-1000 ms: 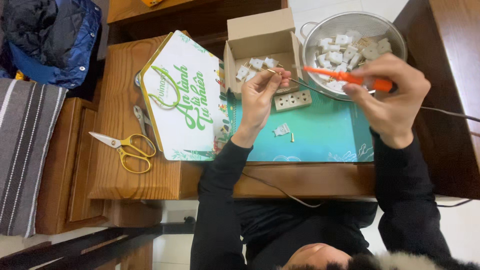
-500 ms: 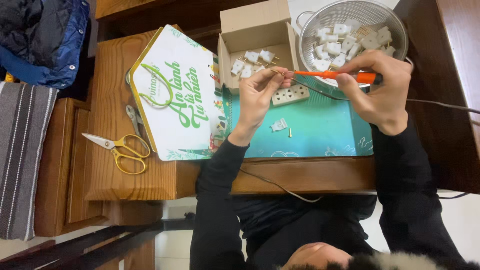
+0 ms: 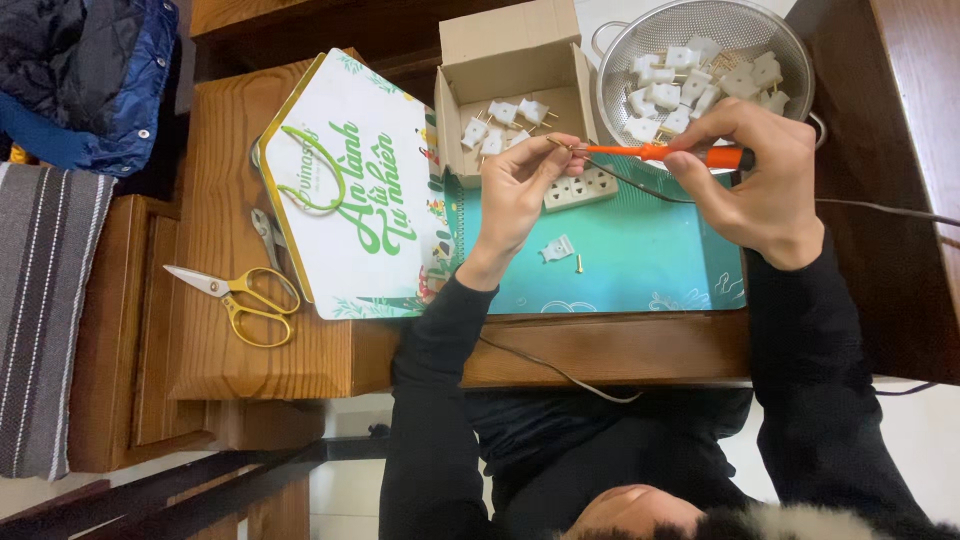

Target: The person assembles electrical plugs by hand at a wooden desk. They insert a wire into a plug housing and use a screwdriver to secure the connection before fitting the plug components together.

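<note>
Screwdriver tip meeting a small part pinched above the teal mat, upper centre of frame.

Right hand (image 3: 755, 180), upper right, fingers pressed together around the orange-handled screwdriver (image 3: 665, 152), shaft level and pointing frame-left. Left hand (image 3: 520, 190) pinches a small brass-pronged plug piece (image 3: 557, 143) at the fingertips, just above the white multi-socket strip (image 3: 580, 187); a dark cable runs off toward the right edge. Judgement: keep the tip seated square and the pinch steady, turning slowly over the mat so a dropped screw stays close. Loose white plug half and brass screw (image 3: 562, 252) lie mid-mat. Cardboard box of white plug parts (image 3: 505, 60) and metal mesh colander of the same (image 3: 690, 25) along the top; yellow-handled scissors (image 3: 235, 292) at left.
</note>
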